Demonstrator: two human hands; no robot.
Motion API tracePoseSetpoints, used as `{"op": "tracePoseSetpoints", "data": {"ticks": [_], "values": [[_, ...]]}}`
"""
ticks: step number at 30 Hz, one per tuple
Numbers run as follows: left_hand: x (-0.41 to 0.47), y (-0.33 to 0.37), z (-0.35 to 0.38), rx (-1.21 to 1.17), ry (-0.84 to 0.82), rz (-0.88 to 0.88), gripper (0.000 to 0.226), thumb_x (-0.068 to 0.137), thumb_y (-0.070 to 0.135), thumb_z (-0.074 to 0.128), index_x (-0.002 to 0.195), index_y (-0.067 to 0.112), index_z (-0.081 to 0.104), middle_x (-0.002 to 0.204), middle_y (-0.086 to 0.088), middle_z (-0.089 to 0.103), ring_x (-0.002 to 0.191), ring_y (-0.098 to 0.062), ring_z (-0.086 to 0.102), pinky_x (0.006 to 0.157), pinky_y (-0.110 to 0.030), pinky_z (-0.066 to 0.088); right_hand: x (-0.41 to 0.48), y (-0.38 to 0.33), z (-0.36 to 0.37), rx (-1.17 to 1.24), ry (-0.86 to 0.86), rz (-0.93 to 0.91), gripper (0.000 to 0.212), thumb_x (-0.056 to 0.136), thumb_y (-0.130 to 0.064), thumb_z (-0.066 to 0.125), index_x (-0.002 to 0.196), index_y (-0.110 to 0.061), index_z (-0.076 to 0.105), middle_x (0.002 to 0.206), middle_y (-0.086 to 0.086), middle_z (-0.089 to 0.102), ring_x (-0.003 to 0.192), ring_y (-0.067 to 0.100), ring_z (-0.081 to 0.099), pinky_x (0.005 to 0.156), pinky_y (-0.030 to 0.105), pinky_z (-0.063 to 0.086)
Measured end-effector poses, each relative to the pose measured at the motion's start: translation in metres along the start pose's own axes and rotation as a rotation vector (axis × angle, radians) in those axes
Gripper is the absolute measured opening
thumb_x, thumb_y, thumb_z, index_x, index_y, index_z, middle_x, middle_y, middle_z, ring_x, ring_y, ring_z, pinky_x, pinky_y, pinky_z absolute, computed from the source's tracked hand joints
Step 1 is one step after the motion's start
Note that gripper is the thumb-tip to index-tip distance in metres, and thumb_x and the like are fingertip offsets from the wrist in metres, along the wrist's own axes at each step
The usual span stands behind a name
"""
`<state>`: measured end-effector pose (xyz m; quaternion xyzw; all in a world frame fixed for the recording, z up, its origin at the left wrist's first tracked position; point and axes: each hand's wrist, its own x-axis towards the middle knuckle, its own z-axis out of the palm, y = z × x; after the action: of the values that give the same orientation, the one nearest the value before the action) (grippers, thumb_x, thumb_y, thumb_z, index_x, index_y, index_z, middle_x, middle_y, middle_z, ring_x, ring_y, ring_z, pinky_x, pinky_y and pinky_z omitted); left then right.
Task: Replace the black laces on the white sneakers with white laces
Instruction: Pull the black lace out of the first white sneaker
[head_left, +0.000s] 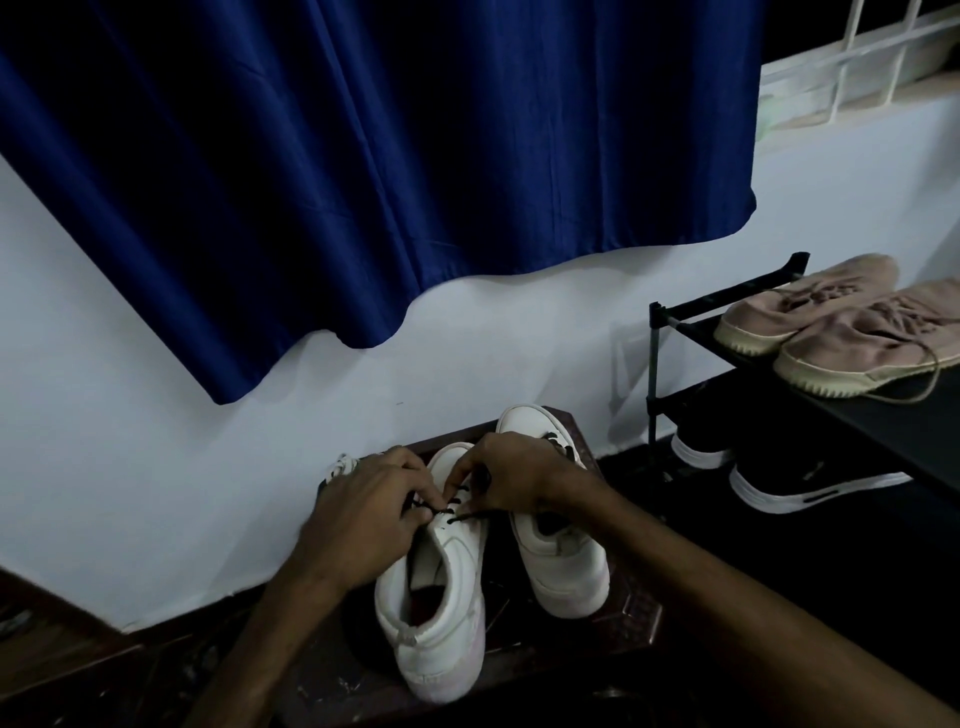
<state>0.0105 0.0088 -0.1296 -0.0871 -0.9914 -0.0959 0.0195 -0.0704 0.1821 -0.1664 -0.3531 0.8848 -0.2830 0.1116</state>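
Both hands work on the near white sneaker (441, 597) atop the dark wooden stool (639, 618): left hand (363, 519) pinches the black lace (460, 517) at the eyelets, right hand (506, 475) pinches it too (second sneaker (561, 551) stands just beside).

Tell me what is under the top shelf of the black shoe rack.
Two black shoes with white soles sit under the top shelf. Only part of each shows. The shelf covers the rest, and the dark hides what they stand on.
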Motion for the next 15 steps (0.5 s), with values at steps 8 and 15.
{"op": "tracePoseSetpoints", "data": {"ticks": [8, 15], "values": [[-0.008, 0.007, 0.014, 0.181, 0.172, 0.038, 0.027, 0.061, 0.03, 0.087, 0.071, 0.036, 0.063, 0.099, 0.017, 0.056, 0.084, -0.01, 0.059, 0.071, -0.031, 0.043, 0.001, 0.001, 0.0, 0.011, -0.011, 0.018, 0.027, 0.079, -0.04, 0.075, 0.106, -0.035, 0.073, 0.082, -0.012, 0.06, 0.079, 0.004, 0.054, 0.075, 0.026, 0.049], [-0.011, -0.012, -0.005, 0.1, 0.49, -0.144, 0.012, 0.086, 0.03, 0.069, 0.077, 0.028, 0.062, 0.105, 0.009, 0.057, 0.086, -0.015, 0.058, 0.073, -0.035, 0.045, 0.004, 0.001, -0.002, 0.036, -0.03, 0.06, 0.029, 0.075, -0.035, 0.079, 0.104, -0.033, 0.073, 0.079, -0.011, 0.059, 0.078, 0.006, 0.055, 0.078, 0.027, 0.05]]}}
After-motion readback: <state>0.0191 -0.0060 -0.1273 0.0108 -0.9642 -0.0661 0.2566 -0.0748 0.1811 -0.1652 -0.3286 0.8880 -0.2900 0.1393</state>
